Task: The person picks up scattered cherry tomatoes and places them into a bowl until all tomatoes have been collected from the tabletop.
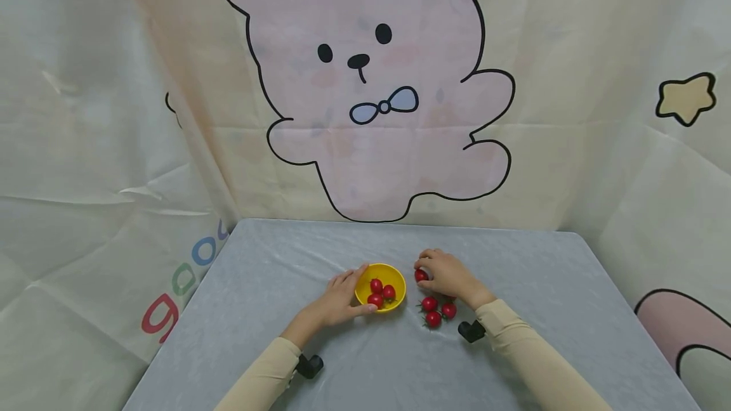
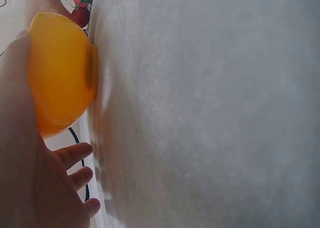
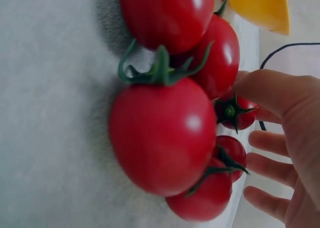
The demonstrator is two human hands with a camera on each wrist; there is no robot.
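Observation:
My left hand grips a yellow bowl at its left side, the thumb at the near rim and the fingers along the far left. Several red cherry tomatoes lie inside it. In the left wrist view the bowl stands upright on its foot. To the right of the bowl, my right hand pinches one cherry tomato between thumb and index finger, while its other fingers spread out in the right wrist view. Loose tomatoes with green stems sit just below that hand, one partly hidden by the wrist.
A grey cloth covers the table. Behind it hangs a pale curtain with a cartoon bear, and more curtain hangs at both sides. Each wrist wears a small black camera.

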